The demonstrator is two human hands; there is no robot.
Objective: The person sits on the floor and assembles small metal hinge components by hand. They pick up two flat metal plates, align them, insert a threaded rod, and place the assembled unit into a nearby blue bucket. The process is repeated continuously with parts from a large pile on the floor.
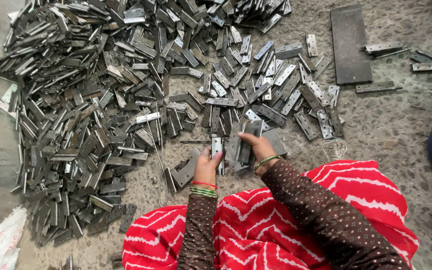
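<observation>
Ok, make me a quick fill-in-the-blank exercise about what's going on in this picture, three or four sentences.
1. The right hand grips a bundle of metal ____.
2. The left hand holds one hinge, and that wrist wears green and ____ bangles.
3. The big pile of hinges lies on the person's ____ side.
4. The cloth over the lap is ____ with white zigzags.

Missing words: hinges; red; left; red

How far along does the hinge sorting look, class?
Done: nothing clearly finished shows, apart from a few hinges lying separately beside a flat metal plate. In hand: the left hand holds one hinge; the right hand grips a small stack. Left: the big loose pile covering the floor.
</observation>
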